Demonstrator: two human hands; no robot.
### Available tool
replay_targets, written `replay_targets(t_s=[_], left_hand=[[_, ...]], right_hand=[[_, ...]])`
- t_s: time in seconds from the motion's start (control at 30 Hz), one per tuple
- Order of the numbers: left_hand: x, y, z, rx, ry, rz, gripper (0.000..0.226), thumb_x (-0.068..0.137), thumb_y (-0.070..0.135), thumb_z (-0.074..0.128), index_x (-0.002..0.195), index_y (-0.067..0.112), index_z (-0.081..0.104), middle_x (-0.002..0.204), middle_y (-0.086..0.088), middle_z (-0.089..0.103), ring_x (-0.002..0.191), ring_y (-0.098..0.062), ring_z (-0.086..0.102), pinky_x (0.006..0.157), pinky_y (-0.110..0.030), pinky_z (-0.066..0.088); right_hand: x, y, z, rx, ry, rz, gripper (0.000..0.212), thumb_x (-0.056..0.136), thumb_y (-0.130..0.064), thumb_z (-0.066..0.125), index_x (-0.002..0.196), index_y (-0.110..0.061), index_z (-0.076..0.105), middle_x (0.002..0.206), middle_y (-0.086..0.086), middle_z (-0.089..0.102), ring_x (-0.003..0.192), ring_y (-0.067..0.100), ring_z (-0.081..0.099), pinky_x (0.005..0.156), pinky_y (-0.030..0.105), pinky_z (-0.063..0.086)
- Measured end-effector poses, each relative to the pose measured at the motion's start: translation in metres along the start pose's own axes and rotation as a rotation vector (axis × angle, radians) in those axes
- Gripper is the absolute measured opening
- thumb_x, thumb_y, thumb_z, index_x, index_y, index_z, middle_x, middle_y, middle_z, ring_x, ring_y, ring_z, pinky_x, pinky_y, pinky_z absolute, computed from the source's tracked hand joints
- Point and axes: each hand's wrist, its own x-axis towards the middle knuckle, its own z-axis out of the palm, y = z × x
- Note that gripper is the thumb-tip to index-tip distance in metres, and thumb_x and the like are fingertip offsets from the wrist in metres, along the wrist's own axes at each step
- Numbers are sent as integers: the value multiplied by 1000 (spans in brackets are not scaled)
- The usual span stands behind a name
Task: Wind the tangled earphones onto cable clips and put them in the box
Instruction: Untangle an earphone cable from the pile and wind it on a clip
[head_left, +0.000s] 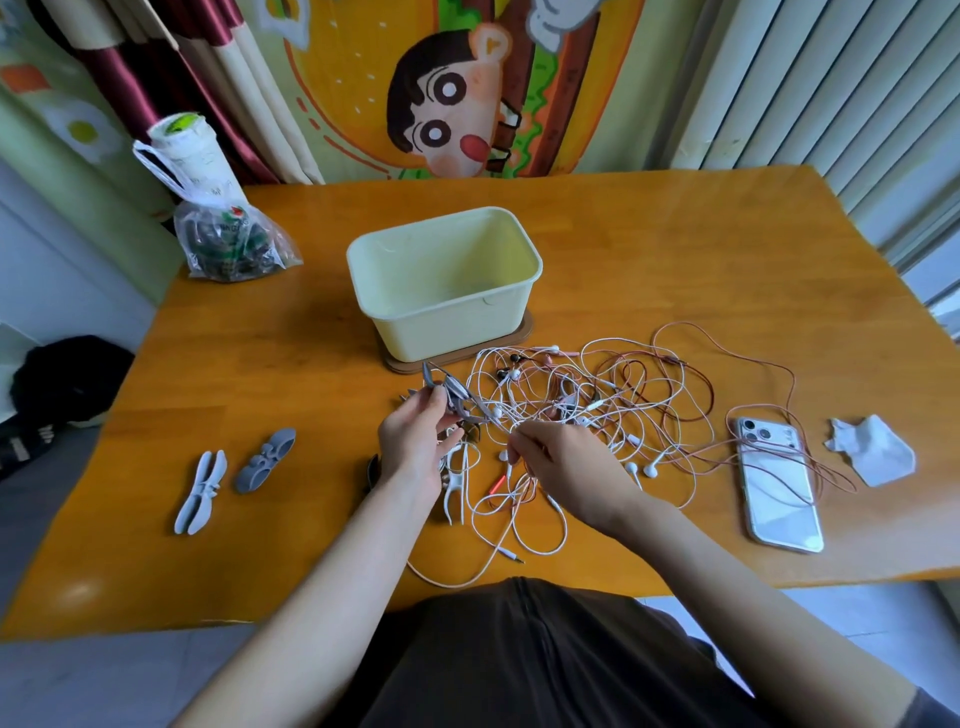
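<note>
A tangle of white and reddish earphones (597, 400) is spread over the middle of the wooden table (675, 249). My left hand (415, 441) holds a grey cable clip (457, 397) lifted just above the tangle's left edge. My right hand (561, 467) pinches a white cord close beside it. More clips lie under my left hand, partly hidden, one of them white (457, 483). The pale yellow box (509, 301) stands open behind the tangle on a brown base. Nothing shows inside it.
Two grey clips (202, 491) (265, 460) lie at the left of the table. A white phone (779, 483) with a cord across it and a crumpled tissue (872, 449) lie at the right. A plastic bag (228, 239) sits at the back left.
</note>
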Motion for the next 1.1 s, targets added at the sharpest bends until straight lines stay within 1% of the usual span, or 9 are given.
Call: replay_targets(t_s=[0.13,0.23,0.33,0.5,0.57,0.67,0.77,0.87,1.1], left_hand=[[1,-7,-4,308,-55,261,14,94,13,58,88,19,69,85,2,69,83,-14,64,74,-27,52],[3,-10,-7,683,-178,599,15,92,8,59,101,10,71,82,2,63,75,-8,57,63,-11,42],[3,-9,-9,869,-274,691,26,90,4,60,116,4,67,83,2,54,72,-5,51,62,-2,38],[1,-15,-16,1018,-463,703,37,89,2,60,127,6,60,98,5,57,94,-10,55,76,-5,42],[-2,-18,-16,1033,-500,702,38,90,2,60,127,8,60,102,5,58,96,-9,55,78,-4,41],[-5,-17,-15,1035,-535,717,37,89,2,61,126,8,61,102,5,59,96,-9,54,78,-2,39],[-4,-16,-17,1082,-590,678,37,90,4,60,127,10,61,110,1,62,99,-7,54,86,-14,44],[-7,-14,-20,1060,-662,572,37,90,5,60,127,11,60,104,10,59,98,-6,56,89,-18,46],[-9,-9,-21,899,-719,413,39,89,3,60,128,8,58,103,12,61,107,-11,59,96,-29,50]], right_hand=[[-4,-4,2,7,-3,-49,29,101,-24,39,84,-17,61,66,-2,57,53,8,47,50,17,34],[-3,-8,1,51,-24,-60,27,101,-25,38,90,-19,61,64,-11,51,52,6,47,51,16,35],[0,-7,-4,53,-41,-54,27,101,-27,37,95,-19,63,68,-11,53,54,9,48,51,20,35],[6,4,-13,14,35,-14,24,99,-23,43,88,-20,63,73,-7,60,60,14,55,55,27,42],[8,9,-15,14,75,5,22,98,-22,45,83,-26,60,65,-11,55,55,17,52,52,30,38],[8,15,-14,37,136,33,21,97,-21,49,84,-23,66,68,-1,62,55,25,54,53,38,43],[7,20,-13,63,192,44,15,91,-22,60,90,-13,71,81,-3,66,68,11,59,59,25,47],[7,23,-15,81,234,49,14,86,-25,67,89,-12,71,84,-4,63,73,1,55,62,11,40],[10,22,-14,135,288,74,20,87,-29,64,91,-11,70,84,-7,62,72,-2,53,58,8,40]])
